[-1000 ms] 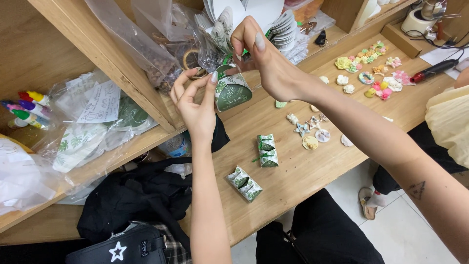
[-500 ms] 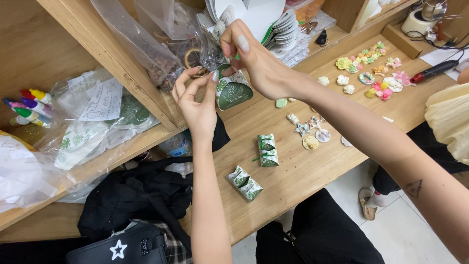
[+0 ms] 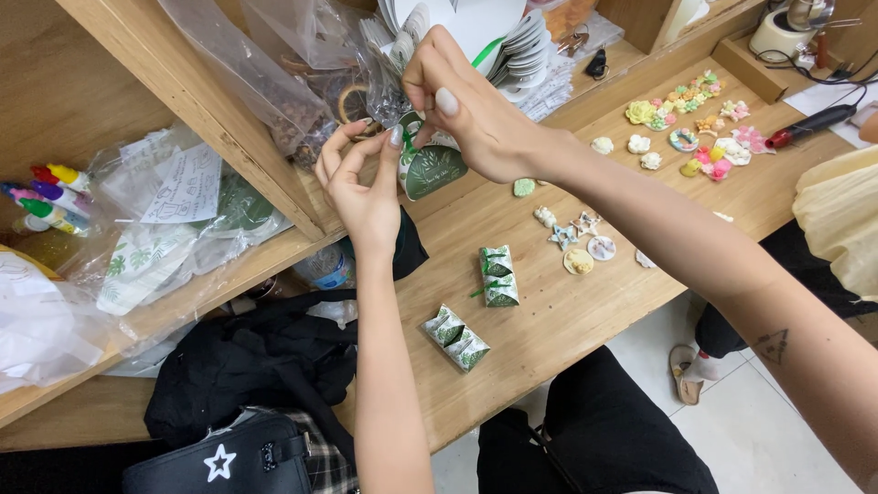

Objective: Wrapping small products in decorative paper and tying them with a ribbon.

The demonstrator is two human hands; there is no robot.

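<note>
My left hand and my right hand are raised together over the wooden table. Between their fingertips they pinch a small white box with a green leaf print and its thin green ribbon. My right thumb and forefinger grip the top of the box. My left fingers pinch the ribbon beside it. Two more folded leaf-print boxes lie on the table below my hands.
Small pastel decorations and pale shapes are scattered at the right. A shelf holds plastic bags, coloured markers and stacked white cards. A black bag sits at the lower left. Another person's leg and sandal are nearby.
My right hand has come down from above to meet my left hand at the box. My left fingers have closed into a pinch on the ribbon.
</note>
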